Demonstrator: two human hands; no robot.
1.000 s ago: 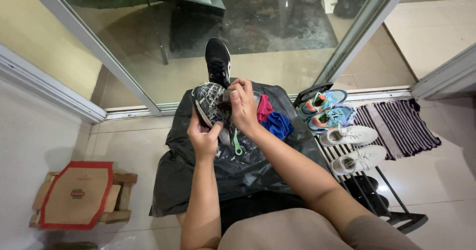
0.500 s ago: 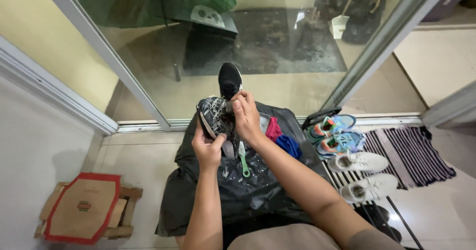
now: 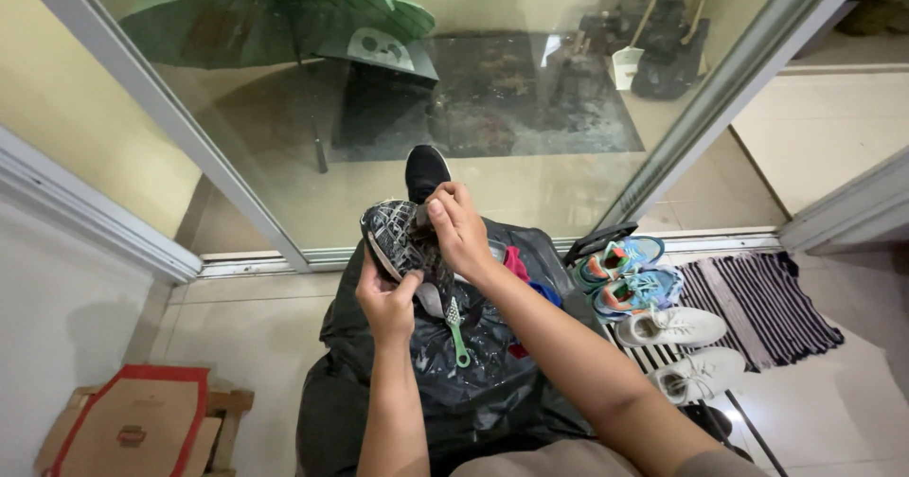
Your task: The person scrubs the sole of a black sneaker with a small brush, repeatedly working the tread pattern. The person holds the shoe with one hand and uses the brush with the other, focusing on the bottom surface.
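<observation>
Hands (image 3: 421, 259) on shoe (image 3: 398, 240), tiled floor (image 3: 256, 335).

Off to my right there's a shoe rack (image 3: 729, 411) with blue-orange sneakers (image 3: 625, 273) and white sneakers (image 3: 682, 349), next to a striped mat (image 3: 767, 302). Green umbrella (image 3: 265, 13) sits outside behind the glass door (image 3: 492, 79). Flattened cardboard box (image 3: 133, 425) lies bottom left.
</observation>
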